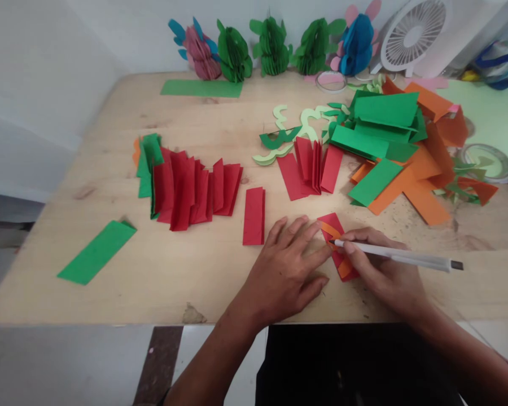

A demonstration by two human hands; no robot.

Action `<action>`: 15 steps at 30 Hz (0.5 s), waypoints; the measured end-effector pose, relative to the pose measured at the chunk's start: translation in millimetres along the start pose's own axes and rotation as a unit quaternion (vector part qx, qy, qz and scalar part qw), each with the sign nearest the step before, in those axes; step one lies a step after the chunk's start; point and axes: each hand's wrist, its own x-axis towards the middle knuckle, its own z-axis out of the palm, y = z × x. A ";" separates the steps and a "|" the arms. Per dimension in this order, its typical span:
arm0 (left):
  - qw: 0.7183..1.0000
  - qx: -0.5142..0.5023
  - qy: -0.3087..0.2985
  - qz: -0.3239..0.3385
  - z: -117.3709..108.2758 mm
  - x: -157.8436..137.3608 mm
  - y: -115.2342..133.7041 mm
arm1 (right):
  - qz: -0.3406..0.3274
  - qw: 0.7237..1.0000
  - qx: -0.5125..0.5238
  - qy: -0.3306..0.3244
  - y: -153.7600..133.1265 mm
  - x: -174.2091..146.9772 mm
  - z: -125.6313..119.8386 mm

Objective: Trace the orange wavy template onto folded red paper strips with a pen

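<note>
My right hand [385, 276] grips a white pen [406, 256], its dark tip down at an orange paper cutout [330, 229]. That cutout lies on a folded red paper piece [334, 219] near the table's front edge. With fingers stretched out flat, my left hand [285, 268] rests on the table, its fingertips at the left side of the cutout and red paper. The cutout's full outline is partly hidden by my fingers. Just left of my left hand lies another folded red paper [253, 217].
Folded red papers [182, 189] stand at the left, by a green strip [97, 252]. Green folded papers [385, 110] and orange papers [423, 175] are heaped at the right. Paper honeycomb figures [273, 48] and a white fan [415, 36] line the back.
</note>
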 end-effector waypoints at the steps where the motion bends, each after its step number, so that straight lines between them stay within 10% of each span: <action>1: 1.000 0.001 0.001 0.001 0.1 -0.2 -0.1 | 0.000 1.000 -0.003 0.000 -0.3 0.4 -0.1; 15: 1.000 0.002 0.002 0.003 -0.4 0.3 0.3 | -0.026 1.000 -0.010 -0.009 0.3 2.8 0.0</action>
